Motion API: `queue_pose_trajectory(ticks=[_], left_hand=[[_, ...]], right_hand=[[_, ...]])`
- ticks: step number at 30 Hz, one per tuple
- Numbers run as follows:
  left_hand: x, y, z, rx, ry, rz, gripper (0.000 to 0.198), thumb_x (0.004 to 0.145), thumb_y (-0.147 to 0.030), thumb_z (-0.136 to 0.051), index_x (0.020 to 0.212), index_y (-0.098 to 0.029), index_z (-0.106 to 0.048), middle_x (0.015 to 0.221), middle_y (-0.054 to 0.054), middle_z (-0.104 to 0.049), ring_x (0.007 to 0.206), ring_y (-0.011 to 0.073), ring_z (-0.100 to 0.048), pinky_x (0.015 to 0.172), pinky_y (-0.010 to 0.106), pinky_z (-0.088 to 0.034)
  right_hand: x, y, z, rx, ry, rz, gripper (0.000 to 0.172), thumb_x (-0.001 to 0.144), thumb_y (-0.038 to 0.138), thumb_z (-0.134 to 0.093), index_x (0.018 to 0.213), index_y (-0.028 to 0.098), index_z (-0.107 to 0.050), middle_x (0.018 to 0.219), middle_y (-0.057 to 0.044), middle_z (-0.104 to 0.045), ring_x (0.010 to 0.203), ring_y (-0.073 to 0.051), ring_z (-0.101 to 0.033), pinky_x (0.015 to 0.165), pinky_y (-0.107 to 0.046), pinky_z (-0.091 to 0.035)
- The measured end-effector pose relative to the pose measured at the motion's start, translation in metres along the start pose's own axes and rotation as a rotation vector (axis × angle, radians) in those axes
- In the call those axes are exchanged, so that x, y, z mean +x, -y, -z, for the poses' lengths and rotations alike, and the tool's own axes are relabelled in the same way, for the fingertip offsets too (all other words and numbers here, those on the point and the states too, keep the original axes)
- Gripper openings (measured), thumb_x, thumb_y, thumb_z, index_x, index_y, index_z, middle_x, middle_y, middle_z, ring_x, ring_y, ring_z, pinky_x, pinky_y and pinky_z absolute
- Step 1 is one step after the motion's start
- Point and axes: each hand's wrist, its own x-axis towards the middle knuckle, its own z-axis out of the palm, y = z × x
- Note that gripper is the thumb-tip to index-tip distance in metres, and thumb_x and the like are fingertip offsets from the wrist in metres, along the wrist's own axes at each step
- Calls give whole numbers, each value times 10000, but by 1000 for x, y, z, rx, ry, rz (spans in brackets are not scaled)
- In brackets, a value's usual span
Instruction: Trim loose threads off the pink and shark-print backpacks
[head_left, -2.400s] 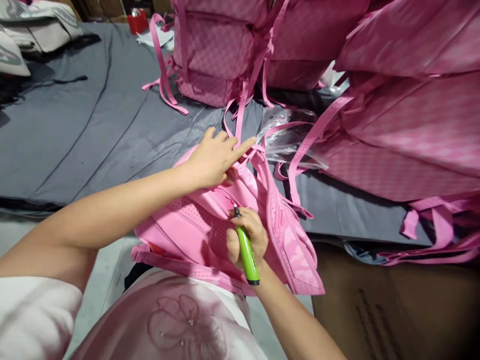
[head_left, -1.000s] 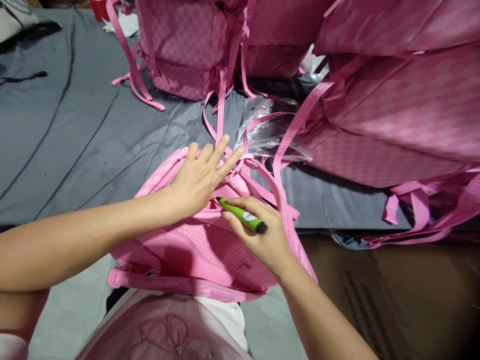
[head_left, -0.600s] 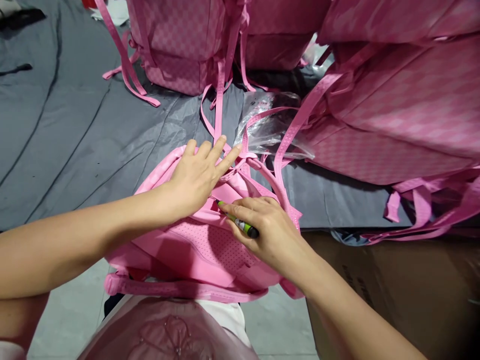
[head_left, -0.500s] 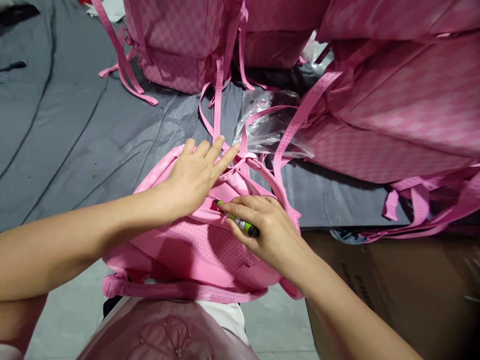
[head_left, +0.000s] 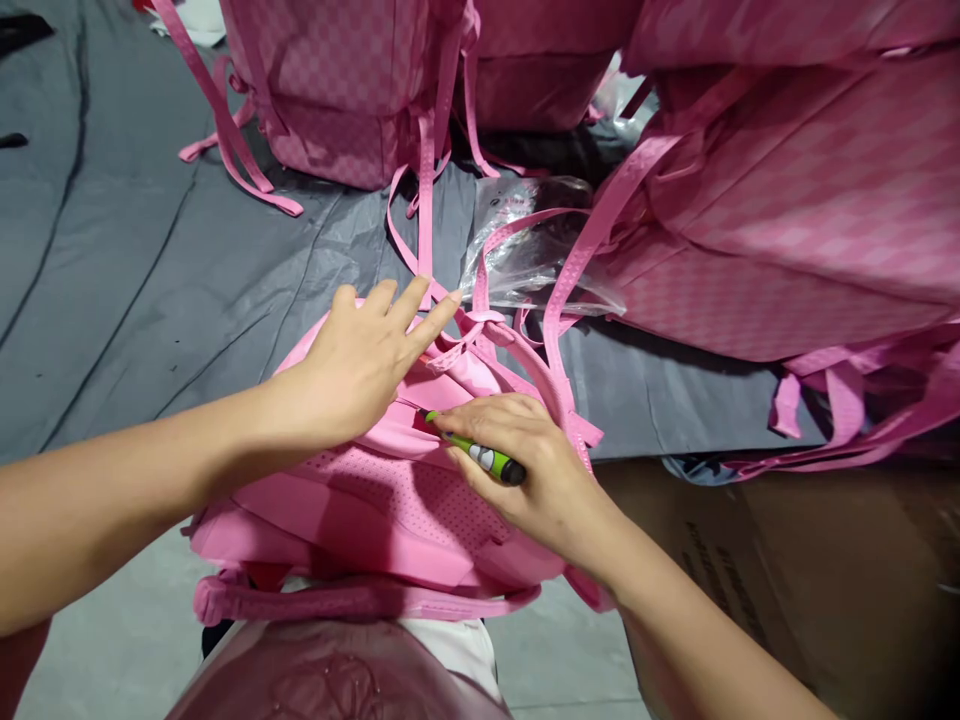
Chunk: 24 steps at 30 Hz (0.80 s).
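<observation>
A pink backpack [head_left: 420, 490] with a dotted mesh panel lies at the table's front edge, hanging partly over it. My left hand [head_left: 367, 360] rests flat on its upper part, fingers spread, with nothing gripped. In my right hand [head_left: 525, 450] is a slim green pen-like tool [head_left: 480, 457] with a black butt end. Its narrow front end points left, at a fold of the backpack just beside my left palm. A thin line runs on from that end; whether it is a metal tip or a thread I cannot tell.
More pink checked backpacks stand at the back [head_left: 337, 90] and at the right [head_left: 810, 220], their straps trailing. A clear plastic bag [head_left: 510, 250] lies between them on the grey table cover [head_left: 150, 260]. Below the table, at right, is a brown cardboard box [head_left: 787, 580].
My left hand has shifted slightly left on the backpack. The green tool has turned a little and shows more of its length. The whole view has moved slightly.
</observation>
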Motion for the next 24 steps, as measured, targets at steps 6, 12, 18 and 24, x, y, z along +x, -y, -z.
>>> queue_pose_trajectory(ticks=[6, 12, 18, 24], left_hand=[[-2, -2, 0, 17, -18, 9, 873, 900, -271, -570, 1609, -205, -65, 1664, 157, -188, 1320, 347, -444, 971, 483, -421], [-2, -2, -3, 3, -35, 17, 859, 908, -284, -575, 1610, -221, -84, 1668, 138, -191, 1292, 337, -462, 982, 471, -405], [-4, -3, -3, -5, -54, 9, 854, 904, -275, -596, 1607, -222, -114, 1667, 147, -189, 1277, 329, -474, 981, 462, -397], [-6, -3, -6, -18, -64, 23, 832, 909, -204, -531, 1610, -235, -85, 1673, 124, -185, 1278, 310, -473, 1000, 466, -386]], right_hand=[[7, 3, -11, 41, -70, 7, 182, 905, 168, -653, 1073, 187, -718, 1026, -56, -770, 966, -220, -695, 910, -433, -487], [6, 11, -13, 24, -84, -75, 195, 908, 184, -635, 1077, 224, -724, 1016, -46, -773, 939, -224, -704, 892, -441, -504], [3, 22, -25, -12, -206, -139, 160, 911, 212, -630, 1036, 215, -729, 957, -63, -765, 902, -237, -691, 846, -428, -531], [1, 29, -31, -40, -245, -208, 160, 914, 217, -619, 1028, 204, -731, 955, -72, -759, 884, -237, -693, 881, -448, -534]])
